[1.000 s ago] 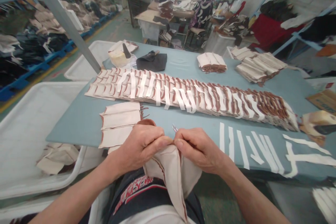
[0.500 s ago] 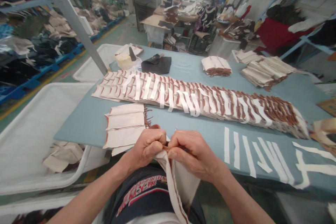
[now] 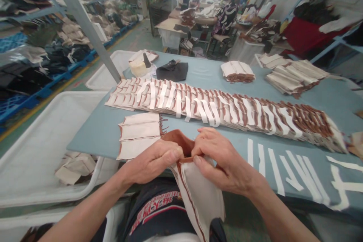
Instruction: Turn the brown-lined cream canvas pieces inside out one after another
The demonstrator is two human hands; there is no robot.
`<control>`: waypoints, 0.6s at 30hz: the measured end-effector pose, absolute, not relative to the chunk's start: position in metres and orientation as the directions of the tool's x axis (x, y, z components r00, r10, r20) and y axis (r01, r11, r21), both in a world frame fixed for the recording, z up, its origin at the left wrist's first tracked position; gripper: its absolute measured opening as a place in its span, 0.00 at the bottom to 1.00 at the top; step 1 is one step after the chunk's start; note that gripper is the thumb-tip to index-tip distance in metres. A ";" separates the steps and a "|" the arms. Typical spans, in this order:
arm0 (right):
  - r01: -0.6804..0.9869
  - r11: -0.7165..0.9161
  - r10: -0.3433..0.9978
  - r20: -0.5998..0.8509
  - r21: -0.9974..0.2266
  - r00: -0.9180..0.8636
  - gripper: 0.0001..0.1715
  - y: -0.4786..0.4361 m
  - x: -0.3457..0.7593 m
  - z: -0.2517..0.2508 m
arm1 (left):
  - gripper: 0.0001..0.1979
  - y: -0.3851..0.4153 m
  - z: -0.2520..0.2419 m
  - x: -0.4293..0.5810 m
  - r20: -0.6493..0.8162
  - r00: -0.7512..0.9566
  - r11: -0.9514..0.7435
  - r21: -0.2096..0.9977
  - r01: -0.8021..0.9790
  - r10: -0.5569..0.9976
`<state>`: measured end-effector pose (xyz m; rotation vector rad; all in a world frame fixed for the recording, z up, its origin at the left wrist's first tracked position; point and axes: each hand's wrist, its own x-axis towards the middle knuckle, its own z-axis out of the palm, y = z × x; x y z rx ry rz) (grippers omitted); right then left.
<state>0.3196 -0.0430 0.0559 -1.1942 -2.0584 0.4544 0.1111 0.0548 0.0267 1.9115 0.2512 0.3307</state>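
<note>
A sewn leather piece (image 3: 202, 185), cream on its outer face and brown inside, hangs over my lap from both hands. Its brown rim curves open at the top, and a dark seam runs down the cream side. My left hand (image 3: 159, 159) pinches the left of the rim between thumb and fingers. On the other side, my right hand (image 3: 219, 159) grips the rim with thumb and index finger. Just beyond my left hand, a small stack of similar cream pieces (image 3: 138, 130) with brown fringe-like ends lies on the blue-green table (image 3: 90, 130).
A long overlapping row of cream and brown pieces (image 3: 204, 107) crosses the table, with white strips on it. More white strips (image 3: 275, 172) lie at the right. White bins (image 3: 93, 193) stand at the left, beside a metal post (image 3: 93, 34). Co-workers (image 3: 227, 13) sit farther back.
The piece's rim has opened into a wide brown mouth between my hands, which have moved slightly apart. More of its cream face now shows. The view has shifted slightly.
</note>
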 end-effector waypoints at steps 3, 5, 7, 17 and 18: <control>0.617 0.501 0.863 0.396 -0.607 -0.312 0.11 -0.045 0.321 0.053 | 0.28 0.055 0.029 0.115 0.129 0.957 -0.423 0.906 -0.008 0.259; 0.626 0.504 0.861 0.400 -0.595 -0.313 0.11 -0.046 0.323 0.049 | 0.24 0.052 0.030 0.116 0.121 0.960 -0.550 0.834 0.040 0.253; 0.632 0.509 0.858 0.402 -0.585 -0.319 0.12 -0.047 0.326 0.045 | 0.21 0.048 0.033 0.117 0.146 0.955 -0.698 0.712 0.081 0.260; 0.462 0.205 0.977 0.154 -0.863 -0.145 0.13 -0.049 0.372 0.022 | 0.22 0.046 0.049 0.112 0.299 0.926 -0.692 0.720 -0.061 0.229; 0.451 0.197 0.980 0.155 -0.871 -0.129 0.14 -0.050 0.376 0.019 | 0.22 0.048 0.049 0.110 0.312 0.920 -0.688 0.723 -0.068 0.236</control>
